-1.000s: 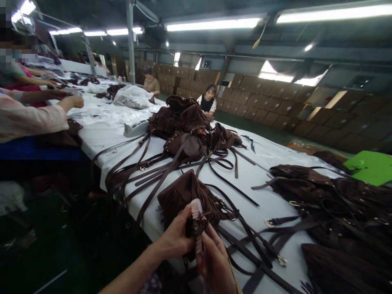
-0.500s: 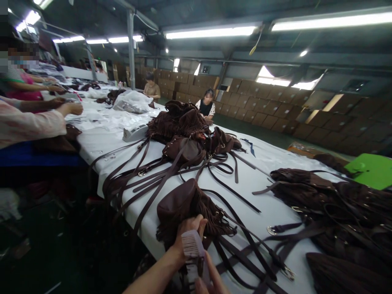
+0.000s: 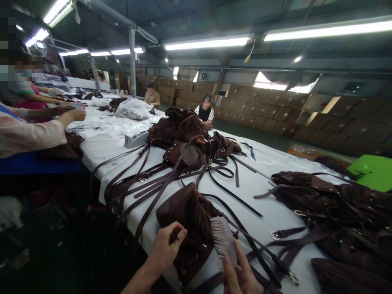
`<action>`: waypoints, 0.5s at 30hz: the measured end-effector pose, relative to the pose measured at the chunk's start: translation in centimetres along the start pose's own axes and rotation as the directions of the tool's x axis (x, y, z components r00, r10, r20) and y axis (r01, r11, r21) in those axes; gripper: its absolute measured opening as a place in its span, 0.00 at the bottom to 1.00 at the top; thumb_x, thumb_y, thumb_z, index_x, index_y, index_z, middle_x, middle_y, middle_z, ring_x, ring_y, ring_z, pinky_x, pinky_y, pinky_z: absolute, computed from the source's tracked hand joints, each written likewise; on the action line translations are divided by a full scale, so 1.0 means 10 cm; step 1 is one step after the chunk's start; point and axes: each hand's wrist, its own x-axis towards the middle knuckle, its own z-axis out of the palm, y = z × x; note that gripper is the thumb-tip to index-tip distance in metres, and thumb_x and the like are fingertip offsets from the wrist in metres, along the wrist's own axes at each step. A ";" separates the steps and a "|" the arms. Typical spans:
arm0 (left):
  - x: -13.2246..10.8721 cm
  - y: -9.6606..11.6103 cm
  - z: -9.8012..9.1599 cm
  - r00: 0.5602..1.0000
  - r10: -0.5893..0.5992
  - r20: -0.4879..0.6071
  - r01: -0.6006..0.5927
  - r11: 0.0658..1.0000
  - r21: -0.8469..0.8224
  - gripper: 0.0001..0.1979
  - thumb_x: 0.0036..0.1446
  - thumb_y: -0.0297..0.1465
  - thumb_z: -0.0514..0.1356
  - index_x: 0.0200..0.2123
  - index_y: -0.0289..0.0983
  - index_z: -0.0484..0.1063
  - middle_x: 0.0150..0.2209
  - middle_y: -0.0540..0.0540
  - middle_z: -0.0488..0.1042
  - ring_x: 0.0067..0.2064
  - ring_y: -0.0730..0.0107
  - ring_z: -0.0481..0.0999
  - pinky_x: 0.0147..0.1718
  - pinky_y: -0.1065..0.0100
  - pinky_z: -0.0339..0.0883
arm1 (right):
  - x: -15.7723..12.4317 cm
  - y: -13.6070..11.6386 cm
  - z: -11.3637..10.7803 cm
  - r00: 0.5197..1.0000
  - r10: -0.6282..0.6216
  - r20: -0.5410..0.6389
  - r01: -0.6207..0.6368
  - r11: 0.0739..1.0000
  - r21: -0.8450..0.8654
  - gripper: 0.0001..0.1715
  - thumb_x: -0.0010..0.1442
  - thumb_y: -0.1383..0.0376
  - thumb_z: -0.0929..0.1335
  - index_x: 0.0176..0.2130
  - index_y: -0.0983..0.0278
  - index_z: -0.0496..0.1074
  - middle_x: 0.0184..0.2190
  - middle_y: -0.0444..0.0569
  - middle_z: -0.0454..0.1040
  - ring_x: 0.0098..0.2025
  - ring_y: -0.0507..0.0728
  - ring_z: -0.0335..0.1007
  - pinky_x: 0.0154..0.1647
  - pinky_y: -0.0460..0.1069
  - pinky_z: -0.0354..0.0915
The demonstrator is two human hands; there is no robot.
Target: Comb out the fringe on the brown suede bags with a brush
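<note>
A dark brown fringed bag lies on the white table near its front edge. My left hand is closed at the bag's left side, with a small dark bit between thumb and fingers, perhaps strands of fringe. My right hand grips a pale comb by its lower end. The comb stands upright over the right side of the bag, teeth facing left, next to the hanging fringe. Metal eyelets show on the bag below the hands.
A heap of brown bags with long straps sits further up the table. More brown bags lie at the right, before a green panel. A worker's sleeve is at the left; two people sit beyond the table.
The comb and my right hand have moved up and right, away from my left hand. My left hand has shifted left and down, and more of the bag's lower part shows.
</note>
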 end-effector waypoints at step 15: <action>-0.12 0.50 -0.33 0.984 0.103 -0.146 -0.142 0.948 -0.284 0.21 0.59 0.29 0.57 0.57 0.42 0.63 0.47 0.47 0.70 0.26 0.79 0.63 0.24 0.75 0.59 | -0.11 -0.25 0.55 0.875 0.041 0.482 -0.388 0.656 0.647 0.42 0.49 0.53 0.77 0.59 0.61 0.67 0.22 0.41 0.74 0.15 0.50 0.65 0.16 0.43 0.63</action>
